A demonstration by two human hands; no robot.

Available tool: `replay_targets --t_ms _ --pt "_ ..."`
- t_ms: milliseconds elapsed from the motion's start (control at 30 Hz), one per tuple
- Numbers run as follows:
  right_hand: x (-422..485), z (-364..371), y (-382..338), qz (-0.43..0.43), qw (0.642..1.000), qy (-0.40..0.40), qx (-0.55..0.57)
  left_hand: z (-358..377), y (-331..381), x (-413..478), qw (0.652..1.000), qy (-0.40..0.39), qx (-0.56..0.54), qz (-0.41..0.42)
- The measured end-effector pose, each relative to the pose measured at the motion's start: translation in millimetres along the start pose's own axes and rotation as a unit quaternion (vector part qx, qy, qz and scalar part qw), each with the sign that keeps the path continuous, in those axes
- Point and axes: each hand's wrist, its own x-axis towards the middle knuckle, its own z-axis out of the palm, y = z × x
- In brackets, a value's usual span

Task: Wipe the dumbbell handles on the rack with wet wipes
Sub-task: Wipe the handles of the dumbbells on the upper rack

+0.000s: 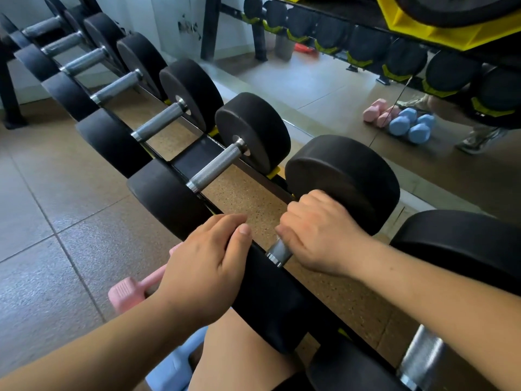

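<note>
Dumbbell handle (278,252): right hand (317,234) curled around it; left hand (203,270) flat, fingers straight, on weight (270,294) beside it.

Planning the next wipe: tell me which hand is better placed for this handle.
Right. The right hand curls round the dumbbell handle; the left hand rests flat on the near weight head.

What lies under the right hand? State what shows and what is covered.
The right hand curls round a dumbbell handle; only its near steel end shows. The rest of the handle, and whatever the palm may hold, is covered.
</note>
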Motion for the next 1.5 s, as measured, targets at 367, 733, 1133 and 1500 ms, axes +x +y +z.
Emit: replay_targets --t_ms 367,733,1133,1500 --pt "-11.9 1.6 -15.1 -0.050 0.984 0.044 0.164 -7.2 5.6 -0.4 1.000 -0.026 0.008 -0.002" --pt "12.2 -74.0 -38.9 0.171 0.869 0.149 0.439 -30.6 6.8 18.9 0.995 -0.068 -0.027 0.073" --pt "45.9 -81.7 -65.0 0.169 0.820 0.151 0.525 -74.3 16.5 43.9 0.977 0.063 -0.192 0.063" --pt "118.0 -60.9 -67.1 0.353 0.712 0.003 0.607 -118.2 -32.5 120.2 0.997 -0.006 -0.028 0.067"
